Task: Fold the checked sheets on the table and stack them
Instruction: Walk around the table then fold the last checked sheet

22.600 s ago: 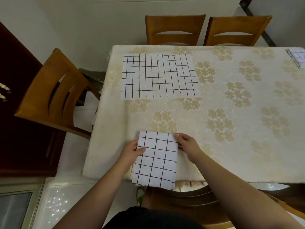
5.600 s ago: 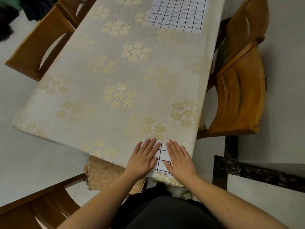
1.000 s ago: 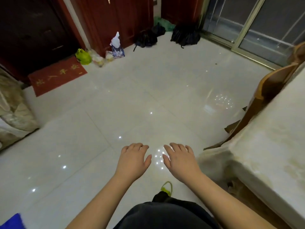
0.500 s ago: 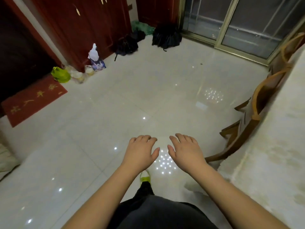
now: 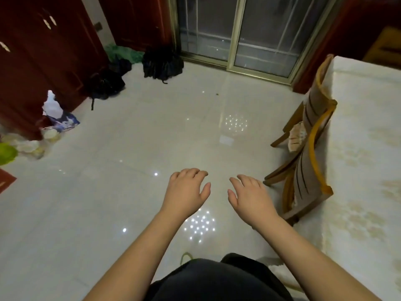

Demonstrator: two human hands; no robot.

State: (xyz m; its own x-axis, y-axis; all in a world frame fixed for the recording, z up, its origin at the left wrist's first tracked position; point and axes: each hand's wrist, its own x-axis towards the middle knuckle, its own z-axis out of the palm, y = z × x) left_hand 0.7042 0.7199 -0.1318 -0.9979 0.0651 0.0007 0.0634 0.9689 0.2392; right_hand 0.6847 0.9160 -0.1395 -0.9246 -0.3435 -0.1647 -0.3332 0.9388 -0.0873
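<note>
While both arms reach forward over the glossy pale tiled floor, the left hand and the right hand hang palm down side by side, apart from each other, fingers loosely curled and released, grasping nothing. No checked sheet shows anywhere in the view, so where the sheets lie cannot be told. At the right edge runs the surface covered in a cream cloth with a faint gold flower pattern, and the part of it in view bears nothing. Just beside its near long edge stands a wooden chair with a curved slatted back, pushed in against the cloth, with a pale cushion showing on its seat. Across the floor, a sliding glass door with a gold metal frame closes the far wall. To its left stand dark red wooden cabinet doors, and at their foot lie several black bags and a green bundle. Further left, near the cabinet, sit a white and blue bag and a bright green object. Small ceiling lights reflect as bright dots on the tiles. Dark clothing on the person fills the bottom middle.
</note>
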